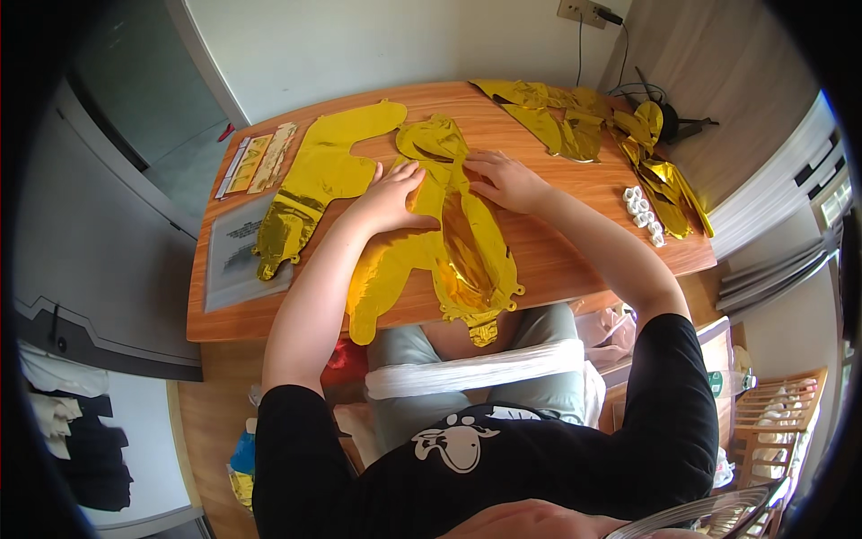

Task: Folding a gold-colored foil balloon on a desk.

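A flat gold foil balloon (395, 260) lies on the wooden table in front of me, its foil creased, with a darker, wrinkled strip down its right part. My left hand (391, 199) rests flat on its upper left part, fingers stretched and thumb spread. My right hand (507, 181) lies at the upper right edge of the same balloon, fingers extended toward the foil. Beyond my left hand is another gold foil balloon (332, 148), smooth at its far end and crinkled at the near one.
On the wooden table (575, 234), more crumpled gold foil (575, 135) lies at the far right, near small white rolls (639, 211). At the left are printed cards (256, 166) and a clear plastic sleeve (229, 256). White stretched material (476, 368) crosses my lap.
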Tool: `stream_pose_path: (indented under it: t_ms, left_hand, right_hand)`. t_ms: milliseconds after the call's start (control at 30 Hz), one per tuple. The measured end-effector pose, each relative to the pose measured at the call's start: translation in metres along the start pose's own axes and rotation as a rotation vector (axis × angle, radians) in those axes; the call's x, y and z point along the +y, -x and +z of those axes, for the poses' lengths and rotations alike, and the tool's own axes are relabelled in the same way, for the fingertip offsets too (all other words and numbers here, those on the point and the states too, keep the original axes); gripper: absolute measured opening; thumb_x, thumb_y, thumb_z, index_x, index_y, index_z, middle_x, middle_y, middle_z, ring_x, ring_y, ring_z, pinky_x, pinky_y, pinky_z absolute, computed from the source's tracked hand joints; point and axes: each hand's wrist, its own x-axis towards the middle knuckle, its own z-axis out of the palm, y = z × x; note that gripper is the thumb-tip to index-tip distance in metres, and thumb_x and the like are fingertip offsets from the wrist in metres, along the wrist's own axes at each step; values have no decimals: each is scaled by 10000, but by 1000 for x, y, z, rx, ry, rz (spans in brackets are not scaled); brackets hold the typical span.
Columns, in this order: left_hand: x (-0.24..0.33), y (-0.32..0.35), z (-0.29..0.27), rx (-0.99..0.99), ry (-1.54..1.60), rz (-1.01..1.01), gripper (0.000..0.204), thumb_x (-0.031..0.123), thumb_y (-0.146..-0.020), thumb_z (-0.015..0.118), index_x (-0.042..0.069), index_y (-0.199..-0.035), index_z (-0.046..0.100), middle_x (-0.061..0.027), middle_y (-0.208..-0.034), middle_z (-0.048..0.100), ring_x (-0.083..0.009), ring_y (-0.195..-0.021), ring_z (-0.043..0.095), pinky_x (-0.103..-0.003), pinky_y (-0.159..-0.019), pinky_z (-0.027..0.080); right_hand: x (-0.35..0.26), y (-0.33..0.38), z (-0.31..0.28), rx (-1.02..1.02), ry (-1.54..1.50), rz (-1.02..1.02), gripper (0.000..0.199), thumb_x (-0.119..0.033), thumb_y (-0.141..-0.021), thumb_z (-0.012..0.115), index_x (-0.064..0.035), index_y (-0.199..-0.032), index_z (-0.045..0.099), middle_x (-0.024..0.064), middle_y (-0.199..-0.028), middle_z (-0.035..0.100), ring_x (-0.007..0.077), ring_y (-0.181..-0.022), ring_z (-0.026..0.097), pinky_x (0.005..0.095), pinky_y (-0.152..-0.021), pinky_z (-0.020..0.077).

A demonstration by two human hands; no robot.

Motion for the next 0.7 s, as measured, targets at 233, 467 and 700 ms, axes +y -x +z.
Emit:
stream_pose_path:
  t_ms: [233,467,700]
  left_hand:
    - [-4,1,3,-33,-47,11,1116,684,-768,733,10,-1568,344,-217,-1661,249,-319,-1564,183,-526,-1278,19]
    - [-4,-3,2,-25,-48,-2,1122,667,-755,745,25,-1578,333,-212,-1664,243,-322,-1569,166,-516,-1278,1]
    - [-6,-5,6,-3,-48,-3,1009,487,-786,785,26,-1571,350,-172,-1668,266,-286,-1558,222,-529,-1274,25]
  right_hand:
    - [-12,-7,-7,-140,-40,68,460,-319,-978,624,-16,-1324,596,186,-1332,615,377,-1311,518,460,-1112,409]
    - [-25,-2,-1,-165,-16,171,654,-430,-953,655,-47,-1454,478,220,-1442,527,428,-1360,461,480,-1140,380]
    - [-27,0,16,-145,124,230,819,-604,-974,553,-61,-1551,349,176,-1574,419,372,-1481,340,506,-1226,252]
